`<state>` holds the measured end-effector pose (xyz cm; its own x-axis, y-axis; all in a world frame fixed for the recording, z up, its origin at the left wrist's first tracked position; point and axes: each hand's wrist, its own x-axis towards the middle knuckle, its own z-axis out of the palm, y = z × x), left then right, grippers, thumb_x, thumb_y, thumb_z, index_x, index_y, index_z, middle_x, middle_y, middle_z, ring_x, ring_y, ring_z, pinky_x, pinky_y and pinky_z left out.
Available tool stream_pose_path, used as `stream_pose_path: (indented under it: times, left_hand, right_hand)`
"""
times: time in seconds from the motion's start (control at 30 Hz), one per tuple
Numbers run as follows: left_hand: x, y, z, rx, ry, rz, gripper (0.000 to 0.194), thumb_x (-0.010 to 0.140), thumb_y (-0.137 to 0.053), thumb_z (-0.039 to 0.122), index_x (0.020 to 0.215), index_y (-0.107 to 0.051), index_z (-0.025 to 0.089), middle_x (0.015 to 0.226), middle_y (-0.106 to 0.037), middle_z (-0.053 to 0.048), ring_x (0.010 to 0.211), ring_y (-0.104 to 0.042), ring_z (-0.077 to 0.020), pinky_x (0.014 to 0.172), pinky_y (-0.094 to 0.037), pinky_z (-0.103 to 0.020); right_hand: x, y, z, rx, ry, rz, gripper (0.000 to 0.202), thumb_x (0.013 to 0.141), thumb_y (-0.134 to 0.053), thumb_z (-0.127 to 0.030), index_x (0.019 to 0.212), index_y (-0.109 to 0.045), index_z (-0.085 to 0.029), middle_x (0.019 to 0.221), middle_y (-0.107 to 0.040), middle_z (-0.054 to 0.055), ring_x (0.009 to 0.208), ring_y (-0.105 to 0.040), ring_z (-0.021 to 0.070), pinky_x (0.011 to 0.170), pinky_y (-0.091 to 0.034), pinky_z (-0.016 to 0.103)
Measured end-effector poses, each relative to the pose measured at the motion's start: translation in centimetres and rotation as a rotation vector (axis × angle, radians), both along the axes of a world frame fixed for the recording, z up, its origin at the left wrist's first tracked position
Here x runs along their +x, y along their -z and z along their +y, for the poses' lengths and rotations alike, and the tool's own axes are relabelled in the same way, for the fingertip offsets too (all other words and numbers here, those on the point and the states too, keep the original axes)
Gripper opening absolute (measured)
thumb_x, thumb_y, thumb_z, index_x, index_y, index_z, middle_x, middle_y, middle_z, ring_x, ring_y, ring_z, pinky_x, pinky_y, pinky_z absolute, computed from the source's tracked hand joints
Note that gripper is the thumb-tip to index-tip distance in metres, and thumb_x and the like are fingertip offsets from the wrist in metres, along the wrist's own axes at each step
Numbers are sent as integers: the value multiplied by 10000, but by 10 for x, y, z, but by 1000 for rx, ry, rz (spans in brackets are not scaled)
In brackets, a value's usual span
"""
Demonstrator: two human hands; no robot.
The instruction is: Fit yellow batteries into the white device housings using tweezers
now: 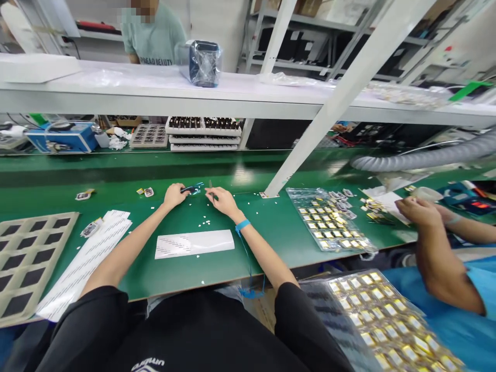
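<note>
My left hand (175, 196) is closed around a small dark part (190, 189) with a shiny bluish end that points to the right. Just right of it, my right hand (222, 200) pinches thin metal tweezers (210, 191), their length standing roughly upright. A small gap separates the tweezers from the dark part. On the green table (174, 274), a white sheet with short dark strips (194, 244) lies below my hands, and tiny white bits (204, 223) are scattered between. A blue wrist strap (243, 225) with a cord is on my right wrist.
Left are a foam tray (73, 219), more label sheets (91, 253) and small parts (148, 192). A white post (294, 155) slants down right of my hands, near a bag of yellow-white parts (329, 222). Another person's hands (420, 211) work at the far right.
</note>
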<state>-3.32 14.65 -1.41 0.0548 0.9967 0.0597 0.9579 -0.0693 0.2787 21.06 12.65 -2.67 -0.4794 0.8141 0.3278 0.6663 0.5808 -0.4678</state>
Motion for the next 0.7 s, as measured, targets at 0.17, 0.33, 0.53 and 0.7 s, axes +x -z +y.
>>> stream_pose_path:
  times: [0.17, 0.33, 0.53, 0.7]
  left_hand:
    - [-10, -22, 23, 12, -83, 100, 395, 1023, -681, 390, 1340, -626, 161, 1346, -638, -125, 1184, -663, -271, 1006, -593, -491]
    - [-9, -25, 17, -15, -19, 170, 389, 1023, -682, 382, 1331, -630, 151, 1340, -642, -127, 1183, -663, -270, 1005, -593, -492]
    - [-18, -41, 14, 7, -147, 154, 385, 1026, -678, 390, 1328, -629, 155, 1300, -656, -118, 1129, -683, -254, 961, -612, -464]
    - [-19, -51, -12, 29, 44, 44, 337, 1041, -654, 408, 1238, -665, 134, 1157, -707, -88, 1010, -714, -221, 904, -622, -416]
  right_hand:
    - [37, 25, 2, -39, 230, 142, 273, 1054, -606, -393, 1195, -683, -172, 1193, -719, 75, 1041, -708, 177, 950, -617, 396]
    - [39, 40, 16, -94, 285, 191, 297, 1039, -630, -421, 1156, -680, -153, 1058, -720, 45, 915, -706, 155, 864, -625, 362]
    - [36, 35, 15, -116, 269, 169, 287, 1031, -644, -415, 1135, -684, -150, 1058, -718, 45, 920, -706, 155, 859, -625, 359]
    - [35, 27, 11, -131, 252, 103, 286, 1028, -649, -411, 1140, -684, -149, 1074, -719, 48, 937, -708, 160, 868, -627, 365]
